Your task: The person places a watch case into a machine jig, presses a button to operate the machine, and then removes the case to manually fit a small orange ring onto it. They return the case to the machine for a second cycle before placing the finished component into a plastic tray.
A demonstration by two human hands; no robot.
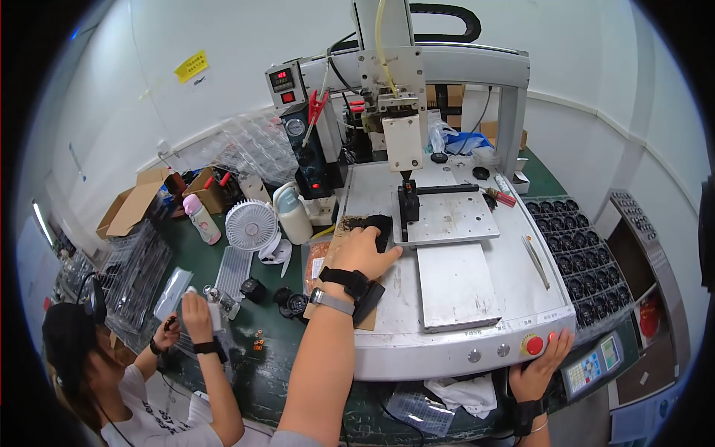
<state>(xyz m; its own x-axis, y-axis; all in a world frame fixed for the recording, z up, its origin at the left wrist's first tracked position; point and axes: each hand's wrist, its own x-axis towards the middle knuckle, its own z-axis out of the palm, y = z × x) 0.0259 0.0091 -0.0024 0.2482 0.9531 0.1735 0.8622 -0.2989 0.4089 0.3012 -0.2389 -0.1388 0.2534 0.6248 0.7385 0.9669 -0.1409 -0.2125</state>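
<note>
My left hand reaches over the left side of the white benchtop machine. Its thumb stretches out to the right, and its fingertips rest on a dark, soft-looking pad that lies on brown cardboard. Right of that hand, a black holder stands on a metal plate, below the machine's vertical head. At the front right corner, my right hand lies with extended fingers against the front panel, beside the red push button.
Tweezers and a red-handled screwdriver lie on the machine bed. Trays of black round parts and a keypad controller sit at right. At left are a white fan, bottles and a co-worker holding small items.
</note>
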